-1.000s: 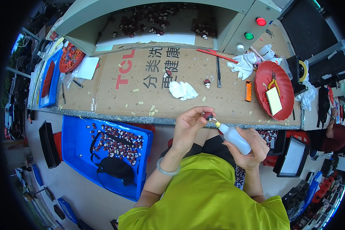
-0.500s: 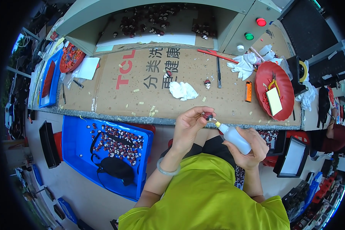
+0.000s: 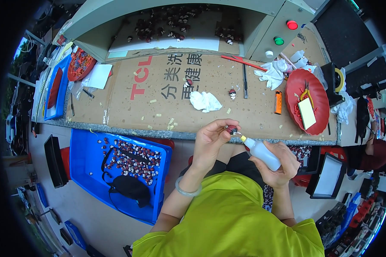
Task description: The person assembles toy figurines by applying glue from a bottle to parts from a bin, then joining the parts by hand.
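Left hand (image 3: pixel 210 139) pinches a small red piece (image 3: pixel 231 128) steady at the nozzle of the squeeze bottle (image 3: pixel 263 153) gripped by the right hand (image 3: pixel 281 165).

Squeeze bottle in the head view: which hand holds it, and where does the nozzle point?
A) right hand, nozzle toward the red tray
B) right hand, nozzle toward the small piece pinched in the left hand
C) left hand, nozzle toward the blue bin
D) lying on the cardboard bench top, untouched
B: the right hand wraps the white squeeze bottle, its yellow nozzle aimed at the small red piece pinched in the left hand.
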`<action>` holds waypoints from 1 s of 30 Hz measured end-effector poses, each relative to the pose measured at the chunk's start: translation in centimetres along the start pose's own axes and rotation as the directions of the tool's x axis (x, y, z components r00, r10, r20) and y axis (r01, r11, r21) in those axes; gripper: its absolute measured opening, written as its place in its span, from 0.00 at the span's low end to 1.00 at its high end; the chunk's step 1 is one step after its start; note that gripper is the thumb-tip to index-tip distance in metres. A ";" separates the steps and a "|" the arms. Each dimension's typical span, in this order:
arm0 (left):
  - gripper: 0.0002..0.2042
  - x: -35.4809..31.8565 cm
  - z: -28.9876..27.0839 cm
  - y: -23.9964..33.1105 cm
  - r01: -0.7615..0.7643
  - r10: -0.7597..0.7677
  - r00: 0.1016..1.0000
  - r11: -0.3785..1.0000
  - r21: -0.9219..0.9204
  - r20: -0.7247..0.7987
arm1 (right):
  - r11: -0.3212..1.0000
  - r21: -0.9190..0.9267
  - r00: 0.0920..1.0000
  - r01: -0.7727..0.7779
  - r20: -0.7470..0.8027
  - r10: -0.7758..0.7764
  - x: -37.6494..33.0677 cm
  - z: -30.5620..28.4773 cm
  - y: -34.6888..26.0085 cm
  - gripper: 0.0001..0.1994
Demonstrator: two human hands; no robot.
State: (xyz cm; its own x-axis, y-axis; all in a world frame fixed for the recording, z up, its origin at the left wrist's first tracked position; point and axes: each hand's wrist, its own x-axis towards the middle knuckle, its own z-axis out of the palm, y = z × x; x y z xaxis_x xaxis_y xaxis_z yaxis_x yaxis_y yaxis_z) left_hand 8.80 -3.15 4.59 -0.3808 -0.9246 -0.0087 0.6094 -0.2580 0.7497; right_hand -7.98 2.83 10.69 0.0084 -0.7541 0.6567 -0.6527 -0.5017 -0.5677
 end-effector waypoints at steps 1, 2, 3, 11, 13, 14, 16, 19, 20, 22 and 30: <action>0.16 0.0 0.0 0.0 0.000 0.000 1.000 1.000 0.000 0.000 | 1.000 0.018 1.000 -0.007 -0.005 0.007 0.0 0.0 0.0 0.21; 0.15 0.0 0.0 0.1 -0.004 0.004 1.000 1.000 0.006 0.002 | 1.000 0.019 1.000 -0.006 -0.006 0.006 0.0 0.0 0.1 0.21; 0.14 0.0 0.0 0.2 -0.007 0.007 1.000 1.000 0.012 0.003 | 1.000 0.024 1.000 -0.013 -0.004 0.013 0.0 0.0 0.1 0.21; 0.11 0.3 -0.4 0.6 -0.171 0.208 0.976 0.918 0.356 -0.067 | 0.913 0.326 0.969 -0.245 0.049 0.242 -2.1 1.9 4.5 0.21; 0.10 0.4 -0.7 0.6 -0.176 0.244 0.963 0.893 0.413 -0.116 | 0.852 0.393 0.931 -0.346 0.036 0.362 -2.4 2.3 5.1 0.20; 0.11 0.3 -1.0 0.8 -0.201 0.282 0.953 0.864 0.462 -0.113 | 0.828 0.395 0.910 -0.397 0.050 0.412 -2.8 2.5 5.5 0.20; 0.12 0.0 -1.2 1.0 -0.223 0.321 0.941 0.831 0.510 -0.111 | 0.755 0.471 0.868 -0.456 0.048 0.495 -3.0 3.8 7.0 0.20; 0.15 0.2 -1.1 1.0 -0.261 0.359 0.930 0.796 0.546 -0.080 | 0.660 0.538 0.809 -0.524 0.073 0.583 -2.7 4.7 10.2 0.19; 0.17 0.3 -1.1 0.9 -0.248 0.322 0.944 0.834 0.494 -0.069 | 0.652 0.521 0.788 -0.551 0.065 0.613 -3.0 5.0 11.5 0.19; 0.20 0.1 -1.2 1.1 -0.232 0.287 0.956 0.866 0.444 -0.060 | 0.641 0.506 0.766 -0.576 0.062 0.640 -3.6 5.5 13.0 0.20; 0.33 0.0 -1.1 1.4 -0.092 0.063 0.979 0.985 0.145 0.192 | 0.947 -0.075 0.910 -0.312 -0.311 0.275 -2.0 1.9 6.9 0.24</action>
State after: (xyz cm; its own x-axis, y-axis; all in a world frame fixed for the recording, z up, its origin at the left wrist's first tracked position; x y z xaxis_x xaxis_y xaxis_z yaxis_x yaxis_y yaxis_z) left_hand 10.40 -3.86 4.92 -0.4678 -0.8682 0.1657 0.5343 -0.1285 0.8355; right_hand -11.09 0.10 4.52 -0.4073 -0.6920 0.5960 -0.6778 -0.2083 -0.7051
